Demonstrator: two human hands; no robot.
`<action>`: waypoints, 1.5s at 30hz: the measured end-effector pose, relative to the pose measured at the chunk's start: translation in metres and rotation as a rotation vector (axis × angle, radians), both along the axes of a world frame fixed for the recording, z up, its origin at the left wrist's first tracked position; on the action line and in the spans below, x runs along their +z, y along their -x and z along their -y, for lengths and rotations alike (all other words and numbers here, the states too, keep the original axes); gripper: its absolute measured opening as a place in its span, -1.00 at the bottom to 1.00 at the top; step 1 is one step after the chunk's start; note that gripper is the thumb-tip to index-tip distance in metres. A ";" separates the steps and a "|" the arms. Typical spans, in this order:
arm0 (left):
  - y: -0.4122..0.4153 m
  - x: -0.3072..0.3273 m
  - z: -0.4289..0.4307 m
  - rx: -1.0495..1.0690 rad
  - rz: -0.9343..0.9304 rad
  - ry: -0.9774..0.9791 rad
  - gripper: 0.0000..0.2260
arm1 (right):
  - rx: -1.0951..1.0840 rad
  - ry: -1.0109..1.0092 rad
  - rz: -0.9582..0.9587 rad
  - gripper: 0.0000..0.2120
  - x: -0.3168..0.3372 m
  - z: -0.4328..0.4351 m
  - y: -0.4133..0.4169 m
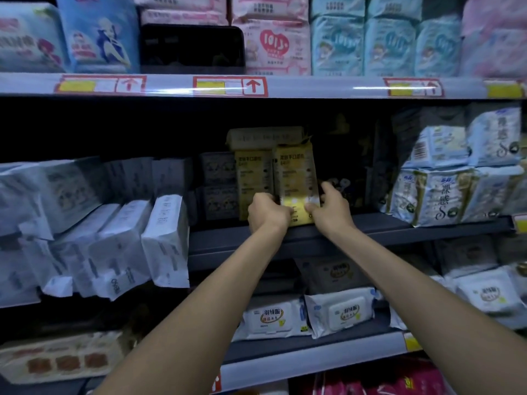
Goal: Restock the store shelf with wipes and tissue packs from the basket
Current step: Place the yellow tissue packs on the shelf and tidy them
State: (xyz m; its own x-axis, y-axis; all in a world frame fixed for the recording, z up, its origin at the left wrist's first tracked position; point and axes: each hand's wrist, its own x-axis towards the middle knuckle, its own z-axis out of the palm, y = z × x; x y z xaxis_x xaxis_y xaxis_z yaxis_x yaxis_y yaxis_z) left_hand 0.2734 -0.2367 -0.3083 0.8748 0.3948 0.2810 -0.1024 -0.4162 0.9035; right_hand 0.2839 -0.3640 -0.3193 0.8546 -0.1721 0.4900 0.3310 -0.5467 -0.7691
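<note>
Dim store shelving fills the view, tier above tier. Two bare forearms reach up from the bottom edge, passing in front of the lower shelf, where two white wipes packs with flip lids lie side by side. Past them, at the front of the middle shelf, the left hand and the right hand both grip the bottom end of a yellow pack, fingers curled around its left and right edges. It stands upright, its base at the shelf's front lip. Touching its left side, slightly further back, stands a second yellow pack, with a flat pack lying across the top of both. Leaning white packs crowd the same tier on the left, and pale packs are stacked on the right. Higher up, red-framed price tags line the top rail, and above it stand blue packs, a pink pack and a black box.
</note>
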 end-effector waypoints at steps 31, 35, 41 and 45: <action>0.199 -0.124 -0.038 -0.298 0.124 -1.093 -0.18 | 0.124 0.691 -0.277 0.02 -0.091 0.071 0.231; 0.219 -0.196 -0.038 -0.395 0.018 -1.123 -0.21 | 0.184 0.705 -0.356 -0.10 -0.160 0.081 0.256; 0.250 -0.315 -0.037 -0.540 -0.226 -1.111 -0.18 | 0.316 0.785 -0.569 -0.19 -0.276 0.089 0.281; 0.263 -0.381 -0.031 -0.645 -0.418 -1.158 -0.22 | 0.440 0.850 -0.727 -0.30 -0.336 0.097 0.293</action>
